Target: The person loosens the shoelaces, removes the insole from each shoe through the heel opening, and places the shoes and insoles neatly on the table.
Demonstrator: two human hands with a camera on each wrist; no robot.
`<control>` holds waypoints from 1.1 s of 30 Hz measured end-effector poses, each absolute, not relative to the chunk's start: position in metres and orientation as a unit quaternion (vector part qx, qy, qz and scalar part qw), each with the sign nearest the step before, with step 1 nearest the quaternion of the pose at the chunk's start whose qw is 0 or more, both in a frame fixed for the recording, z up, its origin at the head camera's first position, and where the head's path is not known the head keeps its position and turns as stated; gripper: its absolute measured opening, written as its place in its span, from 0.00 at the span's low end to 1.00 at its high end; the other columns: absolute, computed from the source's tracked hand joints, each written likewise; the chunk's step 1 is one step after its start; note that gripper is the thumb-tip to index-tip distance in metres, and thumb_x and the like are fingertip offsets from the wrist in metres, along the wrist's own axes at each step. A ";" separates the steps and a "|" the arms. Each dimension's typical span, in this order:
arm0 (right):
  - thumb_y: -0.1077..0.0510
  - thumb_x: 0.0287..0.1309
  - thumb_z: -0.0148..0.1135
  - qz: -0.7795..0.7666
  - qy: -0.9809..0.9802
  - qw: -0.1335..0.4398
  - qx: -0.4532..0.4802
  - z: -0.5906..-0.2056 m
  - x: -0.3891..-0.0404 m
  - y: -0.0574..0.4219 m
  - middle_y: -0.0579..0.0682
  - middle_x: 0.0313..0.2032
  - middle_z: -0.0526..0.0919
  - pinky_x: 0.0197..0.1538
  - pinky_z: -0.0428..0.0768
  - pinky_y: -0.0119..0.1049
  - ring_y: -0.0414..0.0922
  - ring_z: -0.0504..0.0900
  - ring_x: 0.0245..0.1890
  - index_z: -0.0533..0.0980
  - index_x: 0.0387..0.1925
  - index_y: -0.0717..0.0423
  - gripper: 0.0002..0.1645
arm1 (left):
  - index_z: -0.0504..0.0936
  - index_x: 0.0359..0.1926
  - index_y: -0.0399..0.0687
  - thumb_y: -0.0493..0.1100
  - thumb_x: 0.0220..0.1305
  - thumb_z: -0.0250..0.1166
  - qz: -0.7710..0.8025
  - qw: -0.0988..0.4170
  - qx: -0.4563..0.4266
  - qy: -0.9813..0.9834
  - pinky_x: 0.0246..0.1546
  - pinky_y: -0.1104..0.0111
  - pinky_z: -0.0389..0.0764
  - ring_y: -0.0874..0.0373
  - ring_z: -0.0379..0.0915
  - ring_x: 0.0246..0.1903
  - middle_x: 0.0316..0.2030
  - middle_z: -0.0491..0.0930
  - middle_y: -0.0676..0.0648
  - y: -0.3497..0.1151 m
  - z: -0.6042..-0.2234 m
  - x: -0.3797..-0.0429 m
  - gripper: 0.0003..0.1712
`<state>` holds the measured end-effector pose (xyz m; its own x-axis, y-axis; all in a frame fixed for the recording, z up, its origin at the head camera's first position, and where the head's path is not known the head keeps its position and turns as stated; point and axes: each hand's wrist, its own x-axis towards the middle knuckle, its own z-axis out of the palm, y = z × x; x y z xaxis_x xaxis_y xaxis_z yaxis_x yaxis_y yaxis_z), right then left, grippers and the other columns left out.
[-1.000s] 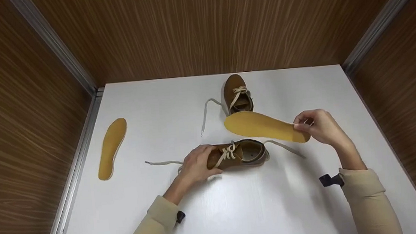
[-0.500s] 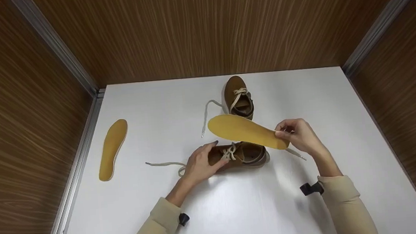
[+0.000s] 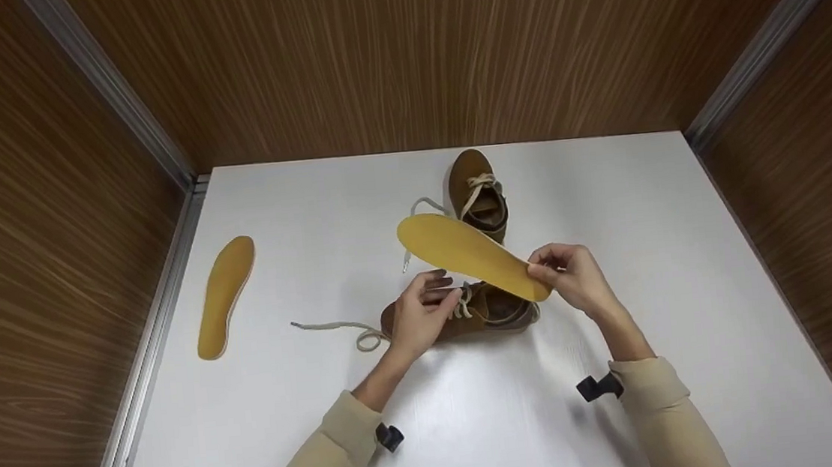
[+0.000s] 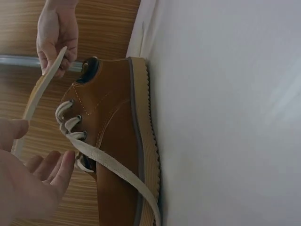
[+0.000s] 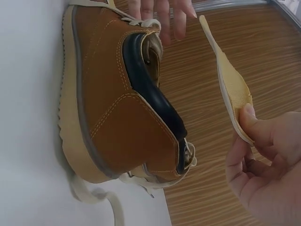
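My right hand point(image 3: 574, 280) pinches a yellow insole point(image 3: 455, 249) by its narrower end, between thumb and fingers. The insole hangs tilted above a brown lace-up shoe point(image 3: 473, 326), its wide end up and to the left. My left hand point(image 3: 415, 324) hovers over the shoe's front with fingers apart and loosely bent. In the left wrist view its thumb overlaps the insole point(image 4: 36, 96); contact cannot be made out there. The right wrist view shows the left fingertips apart from the insole point(image 5: 230, 82). The shoe point(image 5: 113, 84) stands on its sole, its dark-lined opening toward the right.
A second brown shoe point(image 3: 467, 172) stands behind, toe to the back wall. Another yellow insole point(image 3: 226, 295) lies at the left of the white table point(image 3: 296, 236). A loose lace point(image 3: 330, 326) trails left from the near shoe. Wood-grain walls point(image 3: 401, 62) enclose the table.
My right hand has carried the insole leftward, over the near shoe. My left hand has let go of the shoe's toe and lifted to the right, toward the insole.
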<state>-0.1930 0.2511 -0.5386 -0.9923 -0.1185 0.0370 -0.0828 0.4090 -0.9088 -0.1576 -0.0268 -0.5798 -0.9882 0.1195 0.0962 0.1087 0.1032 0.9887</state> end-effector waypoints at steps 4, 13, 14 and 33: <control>0.69 0.65 0.69 -0.538 0.840 0.017 -0.064 -0.540 -0.192 0.248 0.45 0.27 0.80 0.29 0.76 0.25 0.36 0.75 0.28 0.83 0.35 0.67 0.03 | 0.78 0.59 0.33 0.41 0.71 0.71 0.695 0.009 0.057 0.717 0.46 0.72 0.88 0.42 0.89 0.51 0.54 0.86 0.32 -0.017 -0.576 -0.159 0.23; 0.68 0.64 0.70 -0.551 0.832 0.018 -0.054 -0.544 -0.187 0.235 0.47 0.28 0.81 0.29 0.76 0.25 0.37 0.75 0.28 0.84 0.35 0.67 0.03 | 0.78 0.57 0.34 0.39 0.71 0.70 0.733 -0.015 0.026 0.680 0.30 0.73 0.84 0.43 0.90 0.42 0.46 0.88 0.34 -0.003 -0.574 -0.160 0.19; 0.68 0.64 0.70 -0.554 0.831 0.019 -0.051 -0.544 -0.187 0.234 0.47 0.28 0.81 0.30 0.75 0.25 0.37 0.75 0.28 0.83 0.35 0.68 0.04 | 0.78 0.58 0.35 0.39 0.71 0.70 0.734 -0.016 0.026 0.679 0.29 0.72 0.84 0.43 0.90 0.41 0.46 0.88 0.34 -0.003 -0.574 -0.159 0.19; 0.65 0.62 0.73 -0.577 0.814 0.045 -0.053 -0.554 -0.177 0.215 0.43 0.29 0.81 0.29 0.76 0.25 0.36 0.77 0.29 0.83 0.38 0.66 0.07 | 0.73 0.53 0.26 0.26 0.70 0.63 0.832 -0.035 -0.024 0.553 0.38 0.69 0.90 0.61 0.85 0.33 0.39 0.83 0.45 0.000 -0.571 -0.169 0.13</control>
